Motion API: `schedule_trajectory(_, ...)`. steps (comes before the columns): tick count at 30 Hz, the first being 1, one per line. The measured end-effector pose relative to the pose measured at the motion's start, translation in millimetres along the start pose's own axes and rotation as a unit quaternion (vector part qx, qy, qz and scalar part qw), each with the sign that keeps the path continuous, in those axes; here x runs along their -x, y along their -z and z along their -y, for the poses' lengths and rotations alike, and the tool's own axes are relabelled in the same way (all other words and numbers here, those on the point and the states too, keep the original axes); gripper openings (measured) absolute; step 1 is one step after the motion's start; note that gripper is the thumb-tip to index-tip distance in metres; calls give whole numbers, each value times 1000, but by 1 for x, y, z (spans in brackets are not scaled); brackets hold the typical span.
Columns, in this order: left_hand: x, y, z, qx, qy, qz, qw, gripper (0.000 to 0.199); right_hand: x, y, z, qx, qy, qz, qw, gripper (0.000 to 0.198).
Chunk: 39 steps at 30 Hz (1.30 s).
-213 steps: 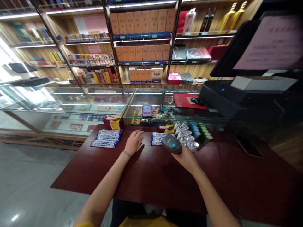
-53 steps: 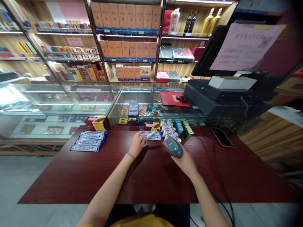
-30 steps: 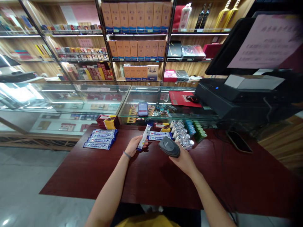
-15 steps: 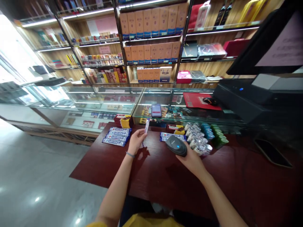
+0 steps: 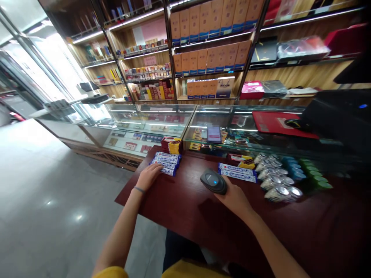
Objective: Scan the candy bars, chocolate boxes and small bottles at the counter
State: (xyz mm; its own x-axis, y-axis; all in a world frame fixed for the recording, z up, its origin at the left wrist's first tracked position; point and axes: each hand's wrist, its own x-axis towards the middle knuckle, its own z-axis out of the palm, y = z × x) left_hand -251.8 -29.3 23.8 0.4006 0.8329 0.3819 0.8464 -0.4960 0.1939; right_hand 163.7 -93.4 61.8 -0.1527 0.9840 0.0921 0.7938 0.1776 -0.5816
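Dark-red polished wood forms the desk top; clock positions are read around the dark-grey plastic handheld scanner with an oval head, twelve toward the glass display counter. From where I stand, left to right:

Nine o'clock: left hand, palm down, thin grey band at the wrist. Its fingers lie over the near-left end of the overlapping blue-and-white wrapped bars; I cannot tell whether they pinch a bar. The bars occupy ten o'clock.

Between ten and eleven: stack of flat dark-red and yellow packets, just beyond the bars.

Centre: scanner raised above the desk, blue light lit.

Four o'clock: right hand, clasped round the scanner's handle.

Between two and three: second, smaller row of blue-and-white wrapped bars, with a low red-and-yellow packet stack just behind.

Three o'clock: silver-topped cans, then blue cans, then green cans, grouped side by side.
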Motion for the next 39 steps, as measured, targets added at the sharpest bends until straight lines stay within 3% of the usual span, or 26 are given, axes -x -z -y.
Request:
schedule_trajectory(7,11,-12,24,-22,-9,2,1000,32,-5,-15,19,-18,2,34,999,40)
schedule_trajectory(16,15,-17,17,-25,7,-12,1000,37,-8,-19,21,-13,-11,60,998,48)
schedule_trajectory(28,18,-15,11,-27,7,-16,999,37,-7,-22,16,-5,0,42,999,48)
schedule_trajectory(33,5,-16,-12,-32,11,-62,997,42,-2,-15,10,-11,11,6,1000,41)
schedule_trajectory(39,-37,-30,-65,10,-25,-110,994,39,12,7,-16,-29,-11,-38,999,49)
